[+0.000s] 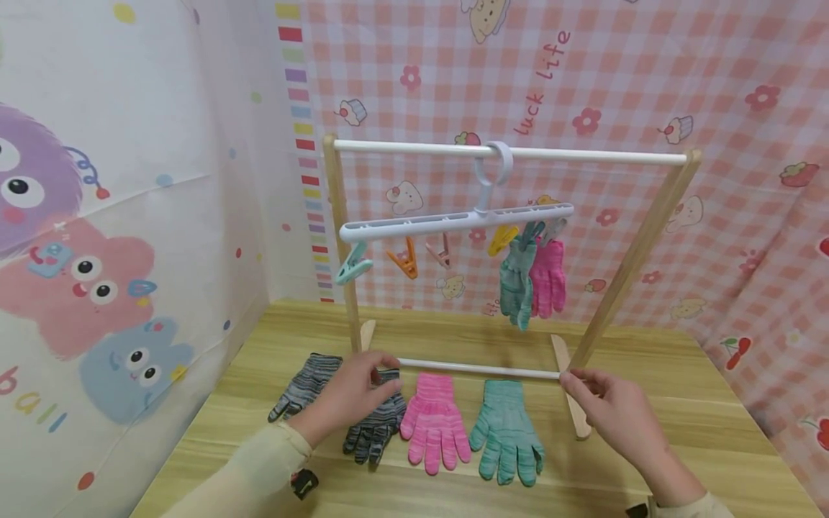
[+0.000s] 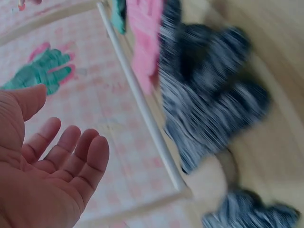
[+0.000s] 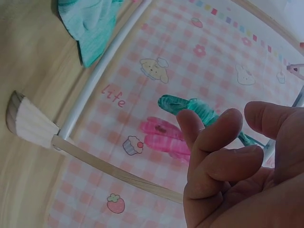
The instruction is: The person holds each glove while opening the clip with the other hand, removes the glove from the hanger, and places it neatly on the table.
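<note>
My left hand [image 1: 350, 392] hovers over a black-and-grey knit glove [image 1: 376, 428], by the left end of the rack's lower white rod [image 1: 479, 368]; in the left wrist view its fingers are relaxed and hold nothing. Beside that rod's right end is my right hand [image 1: 615, 406], loosely curled and empty in the right wrist view. A second black-and-grey glove [image 1: 307, 385] lies left of the left hand. Between the hands, a pink glove [image 1: 435, 424] and a green glove [image 1: 508, 432] lie flat on the table. Another green glove [image 1: 517, 280] and pink glove [image 1: 549, 277] hang clipped from a hanger [image 1: 414, 227].
The hanger hooks over the upper white rod [image 1: 414, 148] of a wooden-sided rack [image 1: 631, 266]. Mint [image 1: 354, 265], orange [image 1: 405, 260], pale pink [image 1: 442, 253] and yellow [image 1: 501, 239] clips dangle from it. A checked cloth [image 1: 401, 43] hangs behind the wooden table [image 1: 686, 403].
</note>
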Motion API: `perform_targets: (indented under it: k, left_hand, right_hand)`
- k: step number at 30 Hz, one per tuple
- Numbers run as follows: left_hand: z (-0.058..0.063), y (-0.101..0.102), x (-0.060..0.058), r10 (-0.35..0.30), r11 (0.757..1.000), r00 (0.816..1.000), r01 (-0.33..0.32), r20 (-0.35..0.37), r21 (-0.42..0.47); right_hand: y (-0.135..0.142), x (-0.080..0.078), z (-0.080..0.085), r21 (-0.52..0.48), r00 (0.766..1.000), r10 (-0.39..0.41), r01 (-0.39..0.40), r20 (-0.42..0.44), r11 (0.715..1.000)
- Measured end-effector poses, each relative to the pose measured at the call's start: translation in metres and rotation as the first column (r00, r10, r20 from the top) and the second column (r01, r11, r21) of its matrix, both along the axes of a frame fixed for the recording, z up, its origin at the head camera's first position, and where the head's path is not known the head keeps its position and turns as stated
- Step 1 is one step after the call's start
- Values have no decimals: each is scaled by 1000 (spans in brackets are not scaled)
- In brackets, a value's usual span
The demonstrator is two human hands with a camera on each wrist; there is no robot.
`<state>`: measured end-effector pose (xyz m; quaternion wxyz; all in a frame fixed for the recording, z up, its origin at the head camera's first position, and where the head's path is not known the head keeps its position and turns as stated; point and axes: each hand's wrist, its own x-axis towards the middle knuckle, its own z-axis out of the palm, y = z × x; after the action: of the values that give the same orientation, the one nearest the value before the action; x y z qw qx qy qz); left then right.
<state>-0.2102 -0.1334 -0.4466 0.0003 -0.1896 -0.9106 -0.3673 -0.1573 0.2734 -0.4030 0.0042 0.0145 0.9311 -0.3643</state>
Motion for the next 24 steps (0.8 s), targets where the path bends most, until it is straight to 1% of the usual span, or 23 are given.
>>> perform_targets:
  k: [3, 5, 7, 12, 15, 17, 20, 24]
  left_hand:
    - [3, 15, -3, -43, 999, 999, 43, 7, 32]
    - [6, 25, -5, -61, 997, 998, 61, 11, 42]
    - [8, 34, -8, -69, 996, 997, 67, 33, 52]
    - [14, 57, -20, -53, 995, 994, 44, 99, 88]
    - [18, 72, -29, -39, 992, 993, 24, 114, 128]
    - [22, 82, -34, -33, 988, 994, 16, 107, 154]
    - [28, 98, -43, -35, 984, 997, 22, 71, 176]
    - [35, 118, -52, -39, 986, 999, 36, 16, 163]
  right_hand:
    - [-1, -3, 4, 3, 1000, 6, -6, -3, 1000]
    - [-1, -6, 8, 8, 1000, 11, -11, -1, 1000]
    - [0, -9, 11, 7, 1000, 20, -20, -7, 1000]
    - [-1, -16, 21, -3, 999, 26, -26, -40, 1000]
    - [-4, -21, 26, 1, 999, 15, -15, -49, 1000]
    - [-7, -23, 30, 8, 999, 13, -13, -51, 1000]
    - [-11, -27, 35, 13, 997, 17, -16, -74, 1000]
    - [-15, -33, 39, 5, 990, 30, -29, -135, 1000]
